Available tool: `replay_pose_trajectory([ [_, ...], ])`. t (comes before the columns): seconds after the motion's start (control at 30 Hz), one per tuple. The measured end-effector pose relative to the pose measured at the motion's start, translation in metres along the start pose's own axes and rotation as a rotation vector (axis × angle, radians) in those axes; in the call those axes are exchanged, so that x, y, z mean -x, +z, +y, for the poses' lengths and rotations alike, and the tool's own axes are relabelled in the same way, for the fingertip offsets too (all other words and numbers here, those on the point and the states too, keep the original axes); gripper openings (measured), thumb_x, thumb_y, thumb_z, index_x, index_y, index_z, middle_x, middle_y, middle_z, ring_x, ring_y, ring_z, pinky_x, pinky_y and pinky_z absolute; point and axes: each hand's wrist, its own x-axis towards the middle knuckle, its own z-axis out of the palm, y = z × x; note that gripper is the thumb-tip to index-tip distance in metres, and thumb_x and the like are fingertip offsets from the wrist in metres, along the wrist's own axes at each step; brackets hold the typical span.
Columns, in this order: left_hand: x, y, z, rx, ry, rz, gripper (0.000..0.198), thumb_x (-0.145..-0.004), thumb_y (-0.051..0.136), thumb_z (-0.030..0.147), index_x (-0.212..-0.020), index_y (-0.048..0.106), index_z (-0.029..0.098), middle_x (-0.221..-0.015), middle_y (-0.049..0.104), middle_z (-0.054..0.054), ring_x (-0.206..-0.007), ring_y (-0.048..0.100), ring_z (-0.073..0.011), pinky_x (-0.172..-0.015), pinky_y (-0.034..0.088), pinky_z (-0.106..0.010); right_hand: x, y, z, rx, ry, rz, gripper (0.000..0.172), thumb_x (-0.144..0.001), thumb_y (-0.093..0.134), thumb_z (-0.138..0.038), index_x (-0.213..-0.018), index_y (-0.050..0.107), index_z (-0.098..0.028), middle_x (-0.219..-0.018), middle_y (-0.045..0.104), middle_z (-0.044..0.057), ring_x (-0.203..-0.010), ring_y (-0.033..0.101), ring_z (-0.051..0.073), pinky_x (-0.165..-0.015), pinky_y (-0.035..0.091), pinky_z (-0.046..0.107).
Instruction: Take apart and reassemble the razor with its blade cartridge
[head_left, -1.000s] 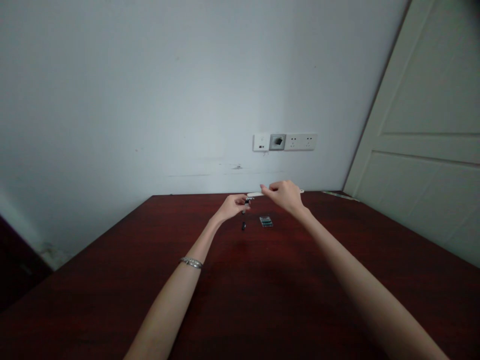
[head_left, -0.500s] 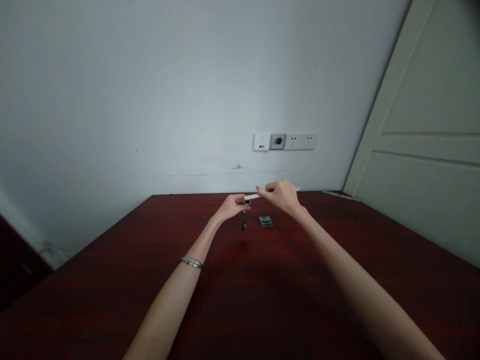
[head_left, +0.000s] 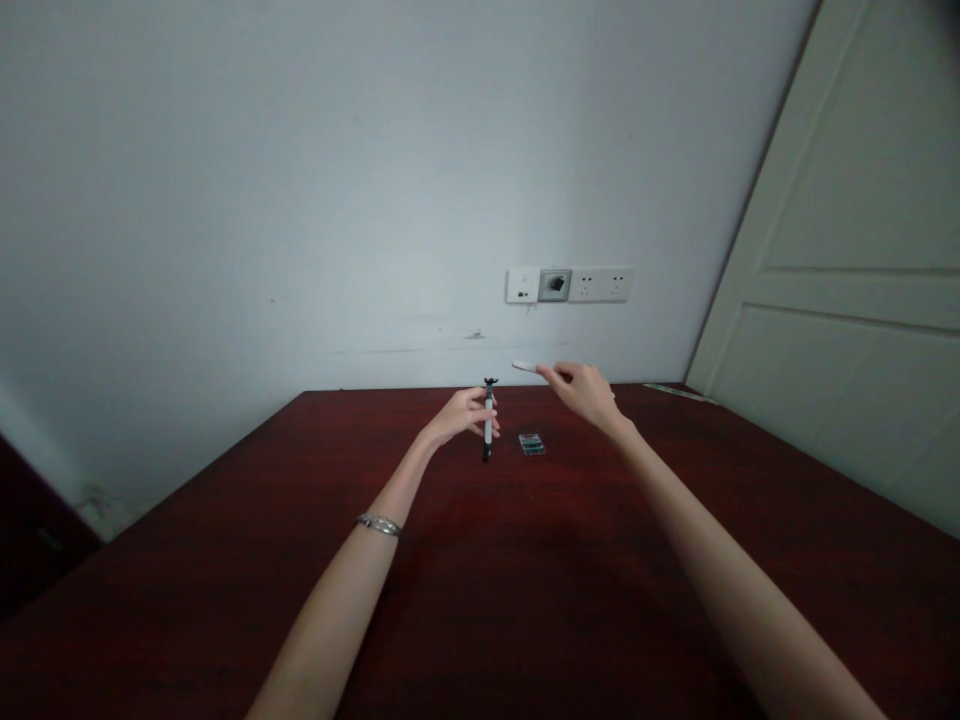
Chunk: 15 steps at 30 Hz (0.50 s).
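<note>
My left hand (head_left: pixel 463 413) is closed around a slim white-and-black handle (head_left: pixel 488 425), which looks like a razor handle. It stands about upright, with a small forked black top above the fingers and a black lower end near the table. To its right, my right hand (head_left: pixel 586 391) pinches a thin white stick (head_left: pixel 524 366) whose flat tip points left, apart from the handle. Most of the stick is hidden in the fingers. Between and below the hands, a small clear case (head_left: pixel 532 444) with dark strips inside lies on the table.
The dark red wooden table (head_left: pixel 480 600) meets a white wall (head_left: pixel 375 200) at its far edge. Sockets and switch plates (head_left: pixel 601 284) are set in the wall. A pale panelled door (head_left: pixel 847 280) stands at the right, and a thin strip (head_left: pixel 681 393) lies by the back right corner.
My right hand has moved slightly right, drawing the white stick away from the top of the handle. The handle's forked top and white shaft now show in my left hand.
</note>
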Motion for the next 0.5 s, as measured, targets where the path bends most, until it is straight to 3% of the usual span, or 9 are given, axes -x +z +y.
replay_pose_trajectory([
  [0.3, -0.003, 0.004, -0.007, 0.076, -0.026, -0.033, 0.033, -0.074, 0.065, 0.029, -0.095, 0.046, 0.013, -0.07, 0.065, -0.007, -0.062, 0.067, -0.0214, -0.054, 0.053, -0.031, 0.004, 0.018, -0.022, 0.067, -0.087, -0.026, 0.06, -0.08, 0.033, -0.068, -0.062, 0.061, -0.019, -0.06, 0.06, 0.006, -0.057, 0.05, 0.015, -0.053, 0.023, 0.024],
  [0.5, -0.001, 0.0, -0.003, 0.058, 0.012, -0.043, 0.034, -0.073, 0.066, 0.029, -0.095, 0.046, 0.013, -0.07, 0.065, -0.007, -0.062, 0.067, -0.0201, -0.054, 0.053, -0.029, 0.002, 0.016, -0.009, 0.042, -0.047, -0.059, 0.061, -0.08, 0.033, -0.068, -0.059, 0.061, -0.019, -0.057, 0.058, 0.005, -0.057, 0.049, 0.015, -0.052, 0.024, 0.024],
])
